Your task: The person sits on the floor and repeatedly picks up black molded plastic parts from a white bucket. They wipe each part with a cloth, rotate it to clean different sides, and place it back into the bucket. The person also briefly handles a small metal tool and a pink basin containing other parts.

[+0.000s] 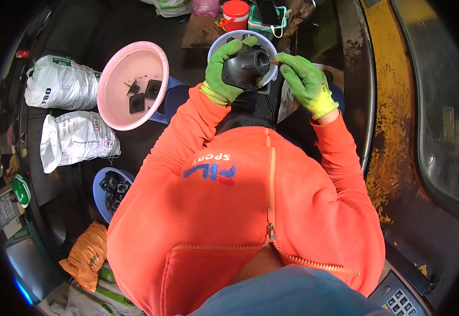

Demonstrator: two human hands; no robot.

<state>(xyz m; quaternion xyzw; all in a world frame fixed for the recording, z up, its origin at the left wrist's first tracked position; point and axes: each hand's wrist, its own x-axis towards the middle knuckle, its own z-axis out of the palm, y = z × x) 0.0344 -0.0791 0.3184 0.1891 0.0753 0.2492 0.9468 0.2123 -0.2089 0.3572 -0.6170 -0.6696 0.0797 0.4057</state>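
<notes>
My left hand point(223, 71), in a green glove with a yellow cuff, grips a black moulded part point(242, 68). The part has a squarish flange and a hollow round neck, and the neck faces right. My right hand point(304, 79), gloved the same way, is closed in a pinch beside the neck. A small thin red thing point(275, 62) shows at its fingertips; its kind is too small to tell. Right behind and under the part stands a pale blue-white basin point(214, 52), its inside mostly covered by my hand and the part.
Left of me, a pink basin point(108, 79) holds a few black pieces. A blue basin point(99, 197) is full of black parts. White sacks point(63, 84) lie farther left. Ahead stand a red jug point(234, 11) and a teal box point(255, 23). A rusty yellow machine frame point(392, 105) rises at right.
</notes>
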